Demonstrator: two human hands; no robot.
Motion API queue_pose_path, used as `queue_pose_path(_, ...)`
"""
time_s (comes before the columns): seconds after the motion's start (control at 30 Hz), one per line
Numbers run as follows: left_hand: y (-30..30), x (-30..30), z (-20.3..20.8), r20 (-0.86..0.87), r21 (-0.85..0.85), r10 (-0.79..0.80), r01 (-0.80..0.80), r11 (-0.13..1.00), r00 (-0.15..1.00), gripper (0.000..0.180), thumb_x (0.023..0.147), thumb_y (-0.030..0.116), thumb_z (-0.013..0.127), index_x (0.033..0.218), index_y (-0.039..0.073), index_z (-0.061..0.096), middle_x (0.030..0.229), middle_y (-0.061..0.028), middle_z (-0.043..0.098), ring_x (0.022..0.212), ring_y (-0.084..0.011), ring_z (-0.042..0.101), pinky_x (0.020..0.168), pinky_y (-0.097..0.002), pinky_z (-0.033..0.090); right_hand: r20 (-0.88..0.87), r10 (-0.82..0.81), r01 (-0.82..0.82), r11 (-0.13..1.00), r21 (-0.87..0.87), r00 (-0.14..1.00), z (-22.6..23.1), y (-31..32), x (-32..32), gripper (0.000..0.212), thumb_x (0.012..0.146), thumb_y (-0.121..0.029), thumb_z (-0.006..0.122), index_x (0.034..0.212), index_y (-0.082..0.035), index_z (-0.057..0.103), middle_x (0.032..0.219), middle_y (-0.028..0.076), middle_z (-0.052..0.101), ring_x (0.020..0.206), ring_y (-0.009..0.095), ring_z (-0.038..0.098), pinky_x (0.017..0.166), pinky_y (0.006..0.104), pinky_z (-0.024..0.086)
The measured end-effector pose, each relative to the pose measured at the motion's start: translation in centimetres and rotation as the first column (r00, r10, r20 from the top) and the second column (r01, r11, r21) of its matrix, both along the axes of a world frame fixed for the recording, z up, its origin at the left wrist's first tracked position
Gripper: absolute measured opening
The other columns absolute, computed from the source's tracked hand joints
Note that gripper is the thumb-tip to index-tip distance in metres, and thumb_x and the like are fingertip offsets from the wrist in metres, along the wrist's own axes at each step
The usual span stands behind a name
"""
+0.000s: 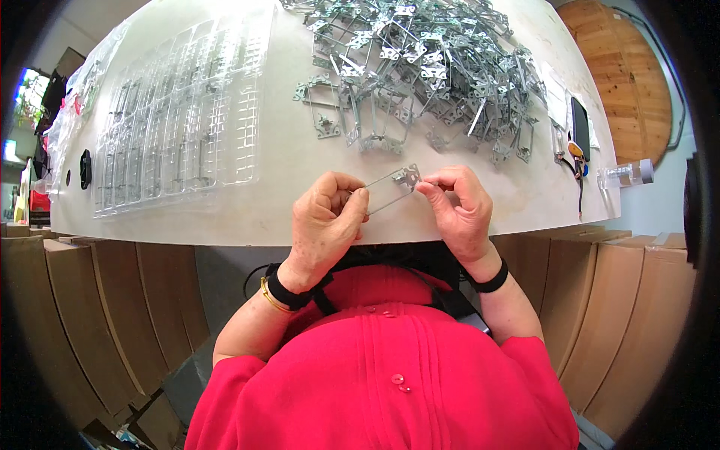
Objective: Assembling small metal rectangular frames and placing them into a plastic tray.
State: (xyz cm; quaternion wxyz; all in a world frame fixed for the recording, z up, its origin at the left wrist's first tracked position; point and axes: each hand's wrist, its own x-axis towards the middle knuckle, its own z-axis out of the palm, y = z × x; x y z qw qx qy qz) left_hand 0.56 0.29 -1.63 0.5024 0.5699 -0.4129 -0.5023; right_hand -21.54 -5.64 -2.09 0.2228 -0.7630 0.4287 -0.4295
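Observation:
Between my hands, above the near part of the white table, is a metal bracket (407, 177) with a flat end plate and two thin parallel rods. My left hand (330, 208) is closed on the rod end, thumb against bent fingers, hiding that end. At the plate end, my right hand (459, 206) pinches the plate's edge between thumb and forefinger. Just beyond lies a large tangled heap of similar metal brackets (442, 67). One bracket (327, 126) rests at the heap's left edge.
A clear plastic tray (251, 142) with long compartments holding metal pieces covers the table's left side. On the right lie a dark phone (580, 127), yellow-handled cutters (575, 149) and a clear cylinder (628, 174). Cardboard boxes (97, 315) line both sides below the white table (277, 217).

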Motion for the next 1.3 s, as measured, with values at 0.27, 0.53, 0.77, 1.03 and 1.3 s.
queue_pose_path(0.27,-0.04,0.01,-0.07,-0.004,-0.004,-0.006,0.006,1.0,1.0,0.013,0.105,0.009,0.07,0.111,-0.002,0.067,0.079,-0.0014,0.07,0.062,-0.0043,0.064,0.05,-0.0197,0.05,-0.017,0.006,-0.007,0.999,-0.043,1.0,-0.44,-0.27,-0.14,0.016,0.089,-0.006,0.085,0.101,-0.006,0.074,0.092,0.009,0.073,0.081,0.027,0.068,0.072,0.0353,0.053)
queue_pose_path(0.53,0.02,0.04,-0.23,0.003,0.002,-0.009,0.009,1.0,1.0,0.013,0.105,0.008,0.07,0.111,-0.002,0.066,0.079,-0.0009,0.07,0.064,-0.0047,0.065,0.051,-0.02,0.049,0.01,0.001,0.0,0.999,-0.053,1.0,0.02,-0.26,0.37,0.017,0.088,-0.002,0.085,0.1,-0.005,0.073,0.091,0.009,0.072,0.079,0.024,0.067,0.07,0.0342,0.055)
queue_pose_path(0.77,0.0,-0.03,-0.02,0.019,-0.001,-0.014,0.014,1.0,1.0,0.012,0.105,0.008,0.069,0.111,-0.002,0.066,0.078,-0.0008,0.069,0.062,-0.0043,0.064,0.05,-0.0202,0.048,0.053,0.007,-0.009,0.999,0.044,0.999,-0.59,-0.16,-0.05,0.018,0.089,-0.007,0.087,0.1,-0.005,0.073,0.089,0.007,0.07,0.076,0.022,0.067,0.064,0.0328,0.054)
queue_pose_path(1.03,-0.01,-0.13,0.23,0.008,0.015,0.0,0.0,1.0,1.0,0.013,0.105,0.008,0.069,0.111,-0.003,0.066,0.078,-0.0004,0.069,0.061,-0.0039,0.062,0.051,-0.0201,0.048,0.0,0.019,-0.019,0.997,-0.075,1.0,-0.23,-0.45,0.33,0.015,0.091,-0.005,0.083,0.102,-0.005,0.074,0.091,0.009,0.071,0.078,0.022,0.067,0.067,0.0335,0.054)
queue_pose_path(1.3,0.02,-0.11,-0.21,-0.009,-0.02,-0.003,0.003,1.0,1.0,0.013,0.105,0.008,0.069,0.111,-0.003,0.066,0.078,-0.0004,0.069,0.061,-0.0039,0.062,0.051,-0.02,0.048,0.023,0.012,-0.012,1.0,-0.013,1.0,-0.29,-0.42,0.32,0.014,0.092,-0.005,0.083,0.101,-0.005,0.074,0.091,0.009,0.071,0.077,0.023,0.066,0.068,0.0342,0.054)
